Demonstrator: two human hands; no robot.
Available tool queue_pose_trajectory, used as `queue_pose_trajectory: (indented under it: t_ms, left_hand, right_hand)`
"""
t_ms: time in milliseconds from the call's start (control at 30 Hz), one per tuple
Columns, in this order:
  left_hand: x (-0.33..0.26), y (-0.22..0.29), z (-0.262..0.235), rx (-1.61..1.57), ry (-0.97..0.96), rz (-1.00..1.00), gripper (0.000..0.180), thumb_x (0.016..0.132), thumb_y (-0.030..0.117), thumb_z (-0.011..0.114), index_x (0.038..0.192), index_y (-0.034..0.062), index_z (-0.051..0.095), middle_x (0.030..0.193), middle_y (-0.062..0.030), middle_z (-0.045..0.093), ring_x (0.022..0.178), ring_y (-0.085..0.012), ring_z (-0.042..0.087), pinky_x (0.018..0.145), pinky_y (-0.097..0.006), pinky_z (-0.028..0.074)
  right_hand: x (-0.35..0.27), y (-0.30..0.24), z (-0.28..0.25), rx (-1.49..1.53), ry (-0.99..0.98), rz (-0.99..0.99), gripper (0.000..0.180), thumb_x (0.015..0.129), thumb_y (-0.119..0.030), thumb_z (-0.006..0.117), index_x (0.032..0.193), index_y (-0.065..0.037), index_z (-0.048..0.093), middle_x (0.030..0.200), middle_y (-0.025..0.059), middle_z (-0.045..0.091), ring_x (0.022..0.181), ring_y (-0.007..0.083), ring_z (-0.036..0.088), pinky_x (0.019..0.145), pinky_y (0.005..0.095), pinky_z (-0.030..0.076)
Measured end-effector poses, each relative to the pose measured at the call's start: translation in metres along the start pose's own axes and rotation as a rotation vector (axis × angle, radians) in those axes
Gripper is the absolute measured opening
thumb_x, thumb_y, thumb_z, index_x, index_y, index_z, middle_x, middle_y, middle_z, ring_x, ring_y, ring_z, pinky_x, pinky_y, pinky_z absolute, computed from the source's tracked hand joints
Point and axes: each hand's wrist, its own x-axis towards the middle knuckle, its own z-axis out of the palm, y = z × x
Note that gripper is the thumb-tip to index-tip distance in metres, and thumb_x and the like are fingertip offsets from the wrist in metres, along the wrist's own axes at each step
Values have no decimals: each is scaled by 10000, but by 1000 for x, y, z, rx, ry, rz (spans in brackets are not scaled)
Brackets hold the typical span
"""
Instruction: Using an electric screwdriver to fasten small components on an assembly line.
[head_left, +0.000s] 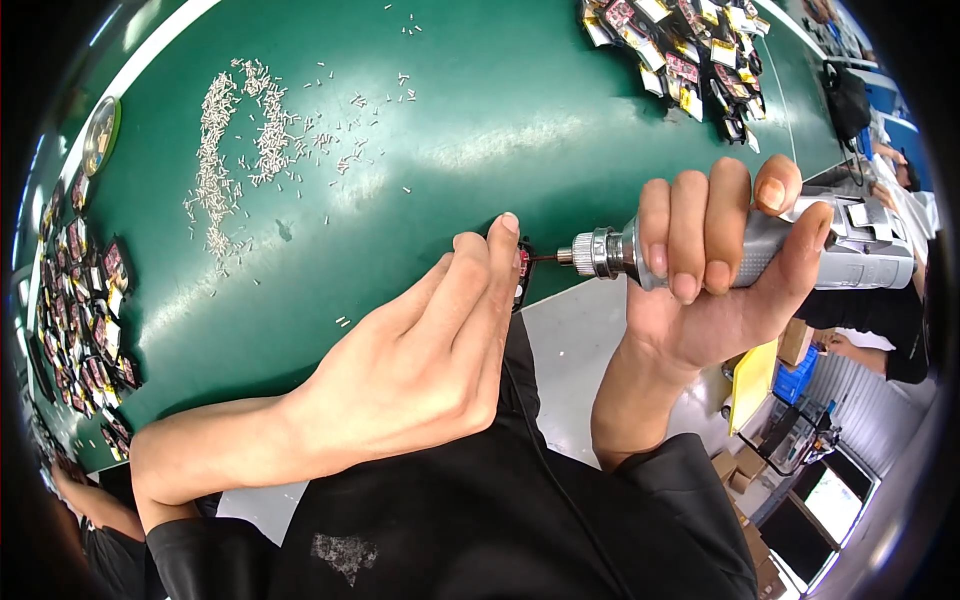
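My right hand [690, 240] is wrapped round a grey electric screwdriver [603, 252] held nearly level, its thin bit pointing left. The bit's tip meets a small black device with a red inner part [521, 280] at the table's near edge. My left hand [420, 360] has its fingers closed on this device from the left, back of the hand upward. Most of the device is hidden behind those fingers. Loose small silvery screws [215, 150] lie scattered in heaps on the green table [480, 80], beyond my left hand.
A pile of similar black devices with white and yellow pieces [690, 60] lies at the far right; another pile [90, 320] lines the left edge. Near it stands a round green-rimmed dish [102, 135]. Other people's arms [860, 352] show at both sides. Cartons and a yellow panel [752, 388] are lower right.
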Motion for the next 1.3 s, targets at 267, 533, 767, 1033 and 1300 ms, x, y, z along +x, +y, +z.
queue_pose_trajectory:
  t_ms: [267,533,767,1033,1300]
  left_hand:
    - [0,-2,0,16,3,17,397,577,17,595,938,-141,639,1084,-272,604,867,-283,595,748,-309,530]
    - [-3,-2,2,-23,15,8,416,583,37,617,955,-147,626,1091,-271,596,878,-286,581,745,-319,526]
    - [-4,0,-1,-261,1,-107,510,536,66,655,984,-168,592,1140,-279,555,896,-307,559,718,-337,524]
    - [-5,-1,9,-240,101,-72,539,501,54,635,985,-177,584,1135,-279,556,882,-313,566,678,-354,528]
    - [-5,-2,9,-254,112,-74,519,481,40,626,952,-175,600,1111,-279,569,861,-318,574,677,-353,529]
  right_hand:
    - [0,3,-2,-15,-91,36,314,992,-366,366,946,-82,492,519,-30,368,405,74,350,455,244,351]
    - [-2,-7,-1,150,-110,88,322,989,-351,373,957,-58,502,526,-13,392,406,86,395,473,255,365]
    - [-2,-3,0,379,-143,178,312,980,-328,405,955,-35,511,514,-15,410,406,90,415,472,247,372]
    - [-10,7,-5,456,-77,187,323,981,-331,409,958,-30,523,523,-16,415,419,83,420,477,242,361]
    - [-10,10,-10,481,-32,198,324,982,-337,405,938,-40,527,530,-16,406,429,85,401,500,247,360]
